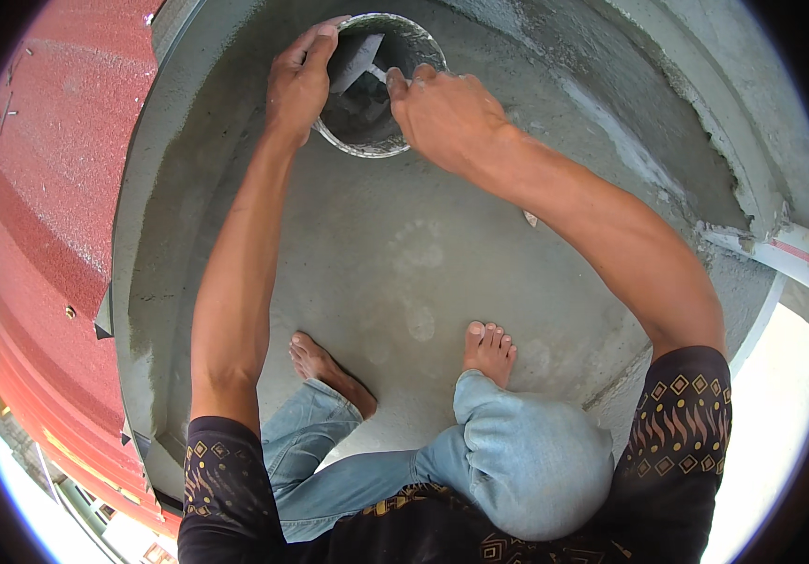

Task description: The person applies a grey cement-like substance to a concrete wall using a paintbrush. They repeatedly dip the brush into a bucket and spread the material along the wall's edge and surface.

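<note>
A round bucket [367,150] with a cement-smeared rim stands on the grey floor at the far middle. My left hand [298,85] is closed over the left side of its rim, thumb along the edge. Inside the bucket a trowel [357,64] shows its pale flat blade tilted against the inner wall. My right hand [447,108] reaches over the right rim, fingers wrapped round the trowel's handle. Grey wet-looking material [367,108] lies in the bottom of the bucket; how deep it is I cannot tell.
A low cement-coated wall [155,188] runs along the left, with red corrugated metal roofing [57,188] beyond it. At the right are a plastered wall [705,141] and a white pipe [780,252]. My bare feet rest on the cement floor [404,254], marked by pale footprints.
</note>
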Tool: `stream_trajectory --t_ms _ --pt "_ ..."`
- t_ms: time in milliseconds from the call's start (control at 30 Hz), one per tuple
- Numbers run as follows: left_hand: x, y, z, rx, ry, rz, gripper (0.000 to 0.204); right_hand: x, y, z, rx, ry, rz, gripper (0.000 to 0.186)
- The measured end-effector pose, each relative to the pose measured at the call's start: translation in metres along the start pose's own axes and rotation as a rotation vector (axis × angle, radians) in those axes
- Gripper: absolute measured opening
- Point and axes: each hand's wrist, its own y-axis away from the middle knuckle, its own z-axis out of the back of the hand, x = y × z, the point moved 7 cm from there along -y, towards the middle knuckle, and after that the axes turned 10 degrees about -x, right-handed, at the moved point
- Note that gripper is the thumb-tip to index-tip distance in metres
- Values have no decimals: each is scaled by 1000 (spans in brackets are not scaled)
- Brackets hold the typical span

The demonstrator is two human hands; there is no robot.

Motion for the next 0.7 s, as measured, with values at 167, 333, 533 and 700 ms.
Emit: stream_trajectory --t_ms 167,333,533,700 --pt "-2 7 3 -47 -11 -14 43 8 10 -30 40 9 -42 32" --pt "-10 11 -4 -12 -34 -32 44 11 19 -44 304 -340 -128 22" --pt "-6 14 2 -18 -98 0 44 13 21 -14 433 -458 -235 24" --pt "-6 18 1 -41 -54 -3 43 11 9 -6 240 -543 -337 24"
